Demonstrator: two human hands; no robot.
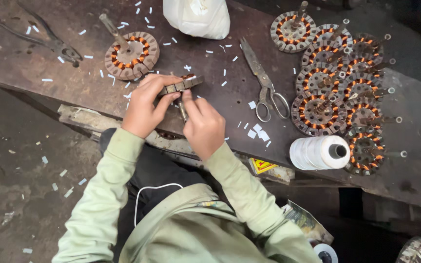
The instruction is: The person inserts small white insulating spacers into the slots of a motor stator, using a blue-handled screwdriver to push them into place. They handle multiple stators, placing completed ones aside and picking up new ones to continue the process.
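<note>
My left hand grips the rim of a round metal stator core with orange-brown windings, held on edge over the dark workbench. My right hand is closed just below it, fingers pinched at the core's underside around a thin metal shaft or tool; what exactly it pinches is partly hidden. Both sleeves are pale green.
Another wound stator with a shaft lies behind my hands. Scissors lie to the right, pliers at far left. Several wound stators are piled at right beside a white thread spool. A white bag and paper slips lie about.
</note>
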